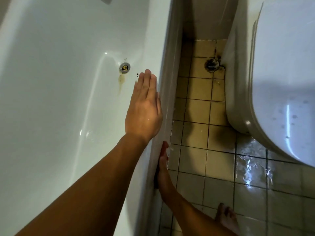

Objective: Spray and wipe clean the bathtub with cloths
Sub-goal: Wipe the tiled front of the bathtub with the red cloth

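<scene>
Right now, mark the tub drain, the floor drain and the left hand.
tub drain [125, 67], head view, centre of its metal ring.
floor drain [211, 65], head view, on the grate.
left hand [144, 106], head view, back of the hand.

one bathtub [59, 86], one toilet [281, 79], two drains [125, 67] [211, 65], two hands [144, 106] [163, 167], one foot [226, 218].

home bathroom, small and worn. white bathtub [51, 82] with a metal drain [125, 67] and a rust stain below it, toilet [281, 82] with the lid down just beside it, narrow strip of wet beige floor tiles [201, 160] with dark grout between them, round floor drain [211, 65].
</scene>
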The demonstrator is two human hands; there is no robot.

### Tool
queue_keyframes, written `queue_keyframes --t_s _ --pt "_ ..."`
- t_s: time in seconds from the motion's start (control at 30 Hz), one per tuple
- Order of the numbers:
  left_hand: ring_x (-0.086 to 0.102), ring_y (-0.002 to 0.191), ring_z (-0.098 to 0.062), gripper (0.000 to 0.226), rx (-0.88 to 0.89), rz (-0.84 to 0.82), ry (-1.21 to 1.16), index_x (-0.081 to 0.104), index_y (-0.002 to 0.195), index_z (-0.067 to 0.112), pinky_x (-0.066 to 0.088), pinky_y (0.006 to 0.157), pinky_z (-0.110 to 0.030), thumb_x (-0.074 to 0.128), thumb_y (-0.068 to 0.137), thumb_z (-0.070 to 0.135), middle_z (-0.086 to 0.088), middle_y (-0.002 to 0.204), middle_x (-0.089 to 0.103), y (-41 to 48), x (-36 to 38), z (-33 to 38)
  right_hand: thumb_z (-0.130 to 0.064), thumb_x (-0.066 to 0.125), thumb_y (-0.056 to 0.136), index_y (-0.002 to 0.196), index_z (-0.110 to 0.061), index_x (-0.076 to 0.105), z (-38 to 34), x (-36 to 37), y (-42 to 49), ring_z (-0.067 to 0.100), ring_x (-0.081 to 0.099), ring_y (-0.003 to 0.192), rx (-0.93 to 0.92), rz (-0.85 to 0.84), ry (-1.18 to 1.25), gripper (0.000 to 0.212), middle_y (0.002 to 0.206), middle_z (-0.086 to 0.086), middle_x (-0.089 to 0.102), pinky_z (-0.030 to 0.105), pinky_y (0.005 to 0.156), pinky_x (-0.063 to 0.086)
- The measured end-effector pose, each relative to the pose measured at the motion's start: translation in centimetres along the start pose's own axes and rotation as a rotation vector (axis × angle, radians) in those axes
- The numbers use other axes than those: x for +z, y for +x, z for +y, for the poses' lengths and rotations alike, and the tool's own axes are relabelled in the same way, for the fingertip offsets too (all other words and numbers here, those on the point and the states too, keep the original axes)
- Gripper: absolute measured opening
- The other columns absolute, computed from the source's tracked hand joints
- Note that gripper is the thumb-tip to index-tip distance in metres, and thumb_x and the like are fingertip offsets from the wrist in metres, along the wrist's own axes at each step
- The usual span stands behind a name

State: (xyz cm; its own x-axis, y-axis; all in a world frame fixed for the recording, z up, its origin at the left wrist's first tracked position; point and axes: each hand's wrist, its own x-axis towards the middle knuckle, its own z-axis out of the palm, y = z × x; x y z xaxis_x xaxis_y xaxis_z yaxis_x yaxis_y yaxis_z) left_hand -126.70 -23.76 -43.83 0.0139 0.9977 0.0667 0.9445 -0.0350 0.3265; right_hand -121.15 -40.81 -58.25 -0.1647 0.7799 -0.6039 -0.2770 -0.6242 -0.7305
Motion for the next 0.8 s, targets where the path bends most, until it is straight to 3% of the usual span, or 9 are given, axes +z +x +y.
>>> queue_keyframes --t_s 0.07,0.13,0.2,0.37,0.43,0.57,0.63,0.7,0.8 --pt "0.002 0.157 -0.013 0.053 0.017 -0.009 -0.021 0.020 0.161 0.010 0.013 0.128 -0.038 0.029 0.112 0.028 -0.004 0.169 0.012 -3.5 -0.3 -0.4 -0.076 0.028 0.092 0.152 -0.065 0.003 -1.0 0.4 -0.8 0.014 0.020 0.154 0.039 -0.016 0.003 0.066 0.168 -0.021 0.011 0.058 0.123 0.022" --pt "0.001 0.157 -0.013 0.053 0.035 -0.042 -0.038 0.020 0.161 0.009 0.013 0.128 -0.039 0.031 0.112 0.026 -0.005 0.170 0.011 -7.1 -0.9 -1.2 -0.067 0.037 0.095 0.160 -0.047 0.013 -2.8 1.6 -0.6 0.012 0.034 0.149 0.044 0.006 0.142 0.072 0.167 -0.010 0.026 0.046 0.122 0.032" --pt "0.002 0.157 -0.016 0.054 0.085 -0.074 -0.062 0.020 0.160 0.007 0.013 0.128 -0.043 0.034 0.111 0.023 -0.006 0.170 0.010 -9.9 -1.4 -1.8 -0.067 0.044 0.096 0.161 -0.038 0.023 -3.7 2.5 -0.5 0.015 0.038 0.148 -0.022 0.023 0.179 0.074 0.163 -0.005 0.036 0.043 0.121 0.033" --pt "0.007 0.157 -0.023 0.057 0.155 -0.119 -0.104 0.022 0.159 0.003 0.013 0.127 -0.048 0.038 0.107 0.019 -0.008 0.169 0.012 -15.8 -2.6 -2.1 -0.088 0.050 0.077 0.158 -0.041 0.021 1.7 1.4 -4.2 0.018 0.029 0.152 0.084 0.071 0.167 0.098 0.158 -0.016 0.036 0.037 0.119 0.030" --pt "0.008 0.157 -0.023 0.056 0.160 -0.118 -0.094 0.022 0.159 0.003 0.014 0.127 -0.049 0.036 0.107 0.020 -0.009 0.169 0.013 -16.7 -2.7 -2.1 -0.092 0.049 0.073 0.161 -0.040 0.015 1.7 1.7 -3.9 0.015 0.025 0.153 0.064 0.111 0.112 0.107 0.166 -0.012 0.025 0.047 0.125 0.024" --pt "0.008 0.157 -0.024 0.056 0.182 -0.102 -0.070 0.024 0.158 0.002 0.015 0.126 -0.051 0.038 0.106 0.015 -0.011 0.168 0.015 -16.2 -2.3 -2.3 -0.065 0.046 0.098 0.161 -0.031 0.026 0.5 3.2 -4.4 0.015 0.032 0.151 -0.071 0.030 0.166 0.074 0.165 -0.003 0.033 0.046 0.123 0.025" --pt "0.007 0.157 -0.024 0.057 0.181 -0.099 -0.074 0.024 0.158 0.002 0.014 0.127 -0.051 0.039 0.105 0.014 -0.011 0.169 0.015 -16.3 -2.3 -2.4 -0.064 0.046 0.096 0.159 -0.034 0.029 3.5 2.7 -6.6 0.015 0.037 0.148 -0.038 0.053 0.197 0.072 0.162 -0.003 0.038 0.046 0.122 0.029" --pt "0.007 0.157 -0.022 0.057 0.174 -0.086 -0.073 0.024 0.158 0.003 0.013 0.127 -0.048 0.040 0.104 0.014 -0.010 0.169 0.015 -16.3 -2.3 -2.3 -0.076 0.044 0.090 0.157 -0.046 0.024 7.7 1.1 -6.9 0.012 0.032 0.150 0.017 0.091 0.180 0.076 0.165 -0.007 0.032 0.054 0.124 0.024" --pt "0.006 0.157 -0.021 0.057 0.178 -0.078 -0.062 0.024 0.159 0.003 0.012 0.128 -0.045 0.040 0.105 0.014 -0.009 0.169 0.014 -16.2 -2.2 -2.3 -0.087 0.034 0.086 0.153 -0.057 0.017 7.7 0.1 -3.1 0.012 0.025 0.152 0.051 0.169 0.098 0.076 0.166 -0.013 0.024 0.056 0.125 0.018"
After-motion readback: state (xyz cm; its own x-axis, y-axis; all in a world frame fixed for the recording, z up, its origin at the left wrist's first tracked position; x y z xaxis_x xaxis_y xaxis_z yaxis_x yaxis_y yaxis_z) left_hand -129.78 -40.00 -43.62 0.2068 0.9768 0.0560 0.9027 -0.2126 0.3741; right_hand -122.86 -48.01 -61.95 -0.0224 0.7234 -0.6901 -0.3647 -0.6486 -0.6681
